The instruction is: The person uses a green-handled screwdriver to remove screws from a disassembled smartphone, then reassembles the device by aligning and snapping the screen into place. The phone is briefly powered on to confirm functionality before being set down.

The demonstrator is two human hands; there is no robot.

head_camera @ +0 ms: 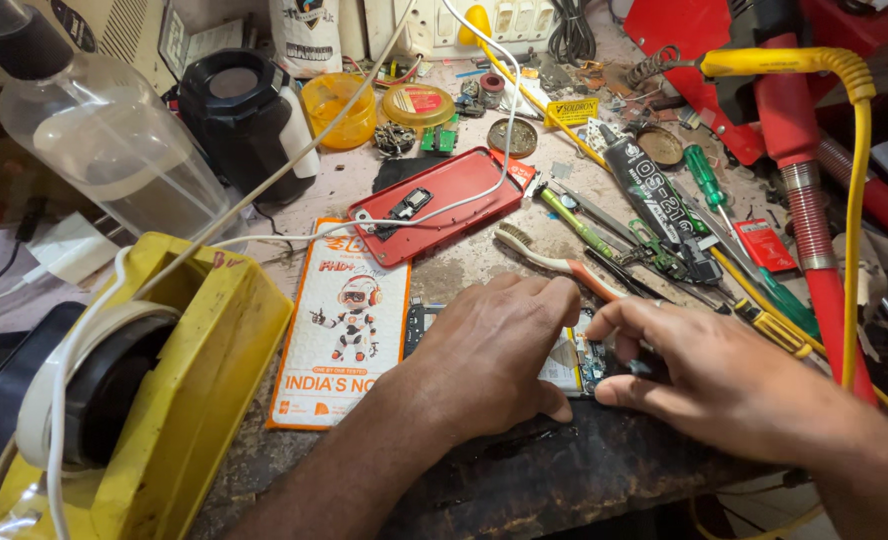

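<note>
Nearest, both hands sit on an opened phone [574, 362] lying flat at the front edge of the worn workbench [524, 480]. Left hand [494, 355] lies palm-down over the phone's middle, fingers curled and pressing it to the bench, so most of the device is hidden; only a pale patch and a strip of circuit board show betw. the hands. Right hand [709, 375] comes in from the right, thumb and forefinger drawn together at the phone's right edge, pinching smth small and dark; can't tell what it is.

Just left of the phone lies an orange printed card [349, 330] w/ a cartoon robot on it. Further left, at the bench's near-left corner, stands a yellow machine [199, 350] w/ a round dark opening, a white cable [264, 238] running over it.

Just beyond the hands lies a toothbrush [549, 262] w/ an orange handle. Behind that, a red phone back cover [444, 205] rests inner side up, the white cable crossing it. To the right: green-handled screwdriver [709, 180], tweezers and a black glue tube [654, 185], near a red stand w/ a yellow hose [854, 150].

Far back-left: a clear bottle [104, 130], a black canister [239, 110], an orange bowl [339, 105].
</note>
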